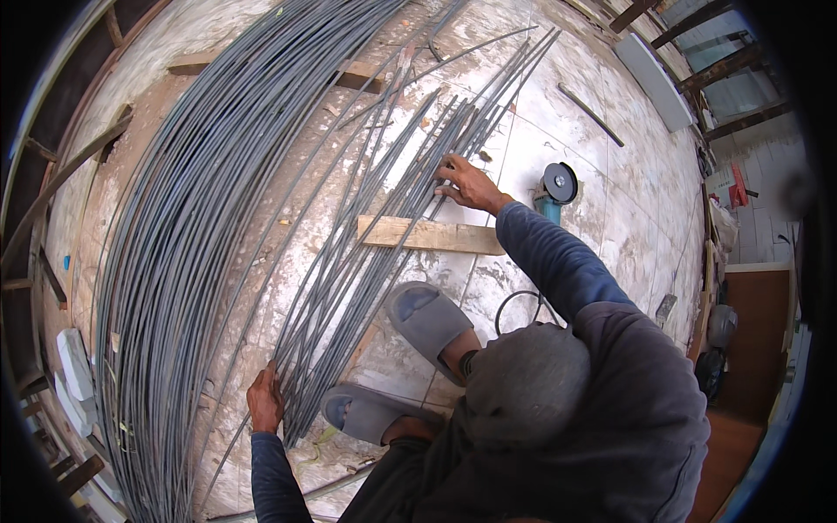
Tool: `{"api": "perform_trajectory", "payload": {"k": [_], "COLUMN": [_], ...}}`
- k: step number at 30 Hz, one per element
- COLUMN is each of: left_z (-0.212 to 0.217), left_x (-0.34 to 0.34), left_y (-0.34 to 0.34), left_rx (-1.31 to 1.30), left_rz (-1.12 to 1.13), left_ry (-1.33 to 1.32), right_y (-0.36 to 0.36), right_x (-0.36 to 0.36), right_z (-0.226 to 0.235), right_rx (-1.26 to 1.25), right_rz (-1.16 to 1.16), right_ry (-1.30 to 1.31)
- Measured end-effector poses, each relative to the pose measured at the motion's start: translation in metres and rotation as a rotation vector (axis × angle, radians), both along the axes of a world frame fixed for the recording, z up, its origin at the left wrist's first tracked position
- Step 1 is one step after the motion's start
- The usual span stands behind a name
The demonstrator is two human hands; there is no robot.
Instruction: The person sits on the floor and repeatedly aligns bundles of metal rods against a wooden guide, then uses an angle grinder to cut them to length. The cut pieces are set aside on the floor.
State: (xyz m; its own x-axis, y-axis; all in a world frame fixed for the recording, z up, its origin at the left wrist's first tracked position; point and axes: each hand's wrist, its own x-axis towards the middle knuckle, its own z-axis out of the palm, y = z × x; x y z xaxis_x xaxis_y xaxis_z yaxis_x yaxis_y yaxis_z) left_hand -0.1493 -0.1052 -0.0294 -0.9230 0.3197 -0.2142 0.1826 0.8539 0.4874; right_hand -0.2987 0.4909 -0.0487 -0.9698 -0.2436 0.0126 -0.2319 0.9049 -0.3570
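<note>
Beside my feet lies a smaller bundle of long grey steel rods [336, 288], running diagonally from near left to far right. My left hand [265, 401] is closed at the near left edge of this bundle, its fingertips partly hidden. Farther up, my right hand [471, 185] curls its fingers and thumb around rods along the bundle's right side. A wooden block [427, 234] lies crosswise under the rods, just nearer than my right hand. To the right of that hand stands a blue-green angle grinder [553, 192] with a dark disc facing up.
A much larger bundle of rods [187, 209] curves along the left, with a wooden plank [359, 77] beneath its far part. One short dark bar [591, 114] lies on the dirty tiled floor [602, 200]. A black cable [514, 296] loops near my right arm. White blocks [77, 375] stand far left.
</note>
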Motion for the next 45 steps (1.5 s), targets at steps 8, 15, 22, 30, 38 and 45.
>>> {"api": "perform_trajectory", "payload": {"k": [8,15,22,30,38,45], "left_z": [0.004,0.026,0.026,0.03,0.032,0.027], "left_x": [-0.002,-0.008,-0.009,-0.009,-0.009,-0.009], "left_y": [0.003,0.012,0.001,0.01,0.012,0.009], "left_rx": [0.029,0.024,0.079,0.135,0.105,0.067], "left_rz": [0.048,0.117,0.181,0.2,0.165,0.201], "left_ry": [0.02,-0.129,-0.207,-0.209,-0.187,-0.21], "right_y": [-0.025,-0.065,-0.067,-0.064,-0.046,-0.047], "right_x": [0.006,0.031,0.008,-0.005,-0.02,-0.004], "right_z": [-0.025,-0.031,-0.034,-0.047,-0.042,-0.026], "right_rx": [-0.411,-0.617,-1.261,-1.366,-1.338,-1.246], "right_rz": [-0.828,-0.663,-0.901,-0.96,-0.928,-0.849], "right_ry": [-0.287,-0.325,-0.482,-0.309,-0.348,-0.486]}}
